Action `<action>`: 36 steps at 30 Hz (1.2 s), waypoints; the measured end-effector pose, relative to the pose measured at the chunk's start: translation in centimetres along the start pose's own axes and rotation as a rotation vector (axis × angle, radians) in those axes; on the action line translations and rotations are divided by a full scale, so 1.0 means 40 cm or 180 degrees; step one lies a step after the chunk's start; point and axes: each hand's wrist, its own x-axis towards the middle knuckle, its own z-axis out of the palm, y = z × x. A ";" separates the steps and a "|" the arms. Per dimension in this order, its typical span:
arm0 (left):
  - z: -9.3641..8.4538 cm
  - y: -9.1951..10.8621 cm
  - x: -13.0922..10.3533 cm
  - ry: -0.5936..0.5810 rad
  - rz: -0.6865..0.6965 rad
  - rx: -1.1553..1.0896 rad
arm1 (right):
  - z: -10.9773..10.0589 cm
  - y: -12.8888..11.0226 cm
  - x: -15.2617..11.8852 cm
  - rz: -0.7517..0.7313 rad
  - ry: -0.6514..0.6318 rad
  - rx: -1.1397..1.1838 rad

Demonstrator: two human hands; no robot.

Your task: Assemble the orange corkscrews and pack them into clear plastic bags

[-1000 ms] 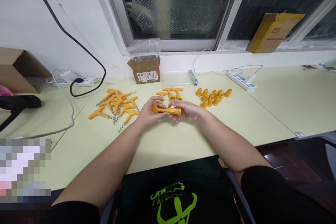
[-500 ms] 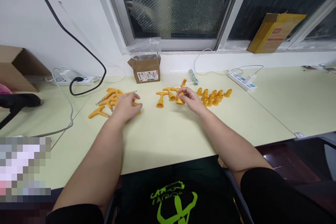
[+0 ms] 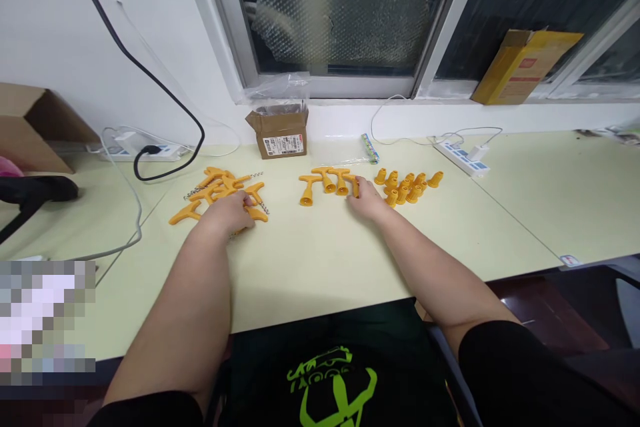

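Note:
My left hand [image 3: 231, 212] reaches over a loose pile of yellow T-handled corkscrews [image 3: 213, 177] with bare metal spirals. Its fingers close around the handle of one corkscrew [image 3: 259, 215] at the near right side of the pile. To the right, my right hand [image 3: 369, 200] grips a capped corkscrew [image 3: 355, 185] at the end of a short row, partly hiding it. The other capped corkscrews [image 3: 307, 193] in that row lie with their cone ends toward me. Just right of this hand stand several yellow cone-shaped caps [image 3: 403, 193].
Behind the row are a clear plastic bag [image 3: 337, 152] and a small open cardboard box [image 3: 283, 137]. Power strips [image 3: 461, 159] with cables lie at the back. A black cable [image 3: 173, 97] hangs at left, near a larger carton [image 3: 40, 127].
My right hand has lowered its capped corkscrew onto the table at the row's right end. My left hand has moved slightly left and down and taken hold of a corkscrew handle.

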 end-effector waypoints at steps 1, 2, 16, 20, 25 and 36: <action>0.001 0.000 0.000 0.0019 -0.0013 0.0000 | 0.003 -0.001 0.001 -0.0009 0.0026 -0.0005; 0.001 0.000 0.000 0.0030 -0.0015 0.0000 | 0.005 -0.003 0.001 -0.0032 0.0053 0.0008; 0.010 0.064 -0.044 0.0381 0.0822 -0.1600 | -0.044 -0.004 -0.010 -0.0774 0.0201 -0.0409; 0.052 0.101 -0.038 0.0133 0.0884 -0.2381 | -0.088 0.008 0.008 -0.0452 0.0897 -0.1154; 0.093 0.139 -0.039 -0.0338 0.0929 -0.3402 | -0.120 0.040 0.035 -0.0008 0.0851 -0.1714; 0.134 0.166 -0.042 -0.0511 0.0945 -0.3424 | -0.123 0.038 0.028 -0.0297 0.0635 -0.1470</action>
